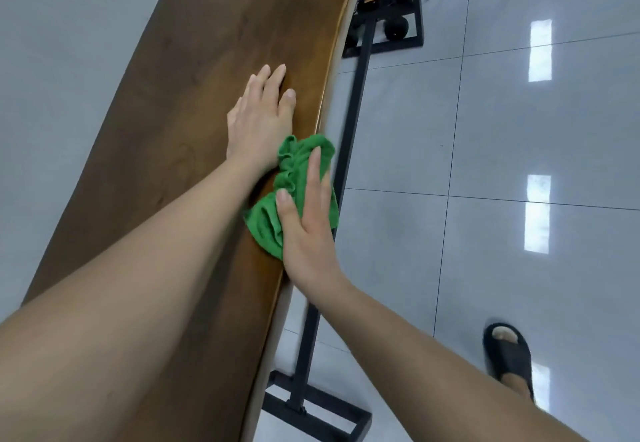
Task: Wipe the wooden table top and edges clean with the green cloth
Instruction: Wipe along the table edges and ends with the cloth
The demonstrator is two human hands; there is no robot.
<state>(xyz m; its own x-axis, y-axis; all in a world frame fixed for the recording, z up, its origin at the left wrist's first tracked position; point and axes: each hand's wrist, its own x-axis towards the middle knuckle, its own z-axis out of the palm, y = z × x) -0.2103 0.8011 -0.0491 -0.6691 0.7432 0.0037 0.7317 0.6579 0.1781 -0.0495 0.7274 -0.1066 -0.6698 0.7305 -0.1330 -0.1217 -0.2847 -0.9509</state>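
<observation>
A long, narrow wooden table top (194,70) runs from the bottom left toward the top middle. The crumpled green cloth (292,171) lies over its right edge, draped partly down the side. My right hand (306,230) presses on the cloth, thumb on top and fingers wrapped over the edge. Just beyond the cloth, my left hand (261,119) rests flat on the wood, fingers spread and holding nothing. Its forearm crosses the table top from the lower left.
A black metal table frame (356,95) runs under the right edge, with base bars at bottom and top. Black cables and small wheeled gear (394,27) sit by the far base. Glossy grey floor tiles surround the table. A foot in a black slipper (509,355) stands at lower right.
</observation>
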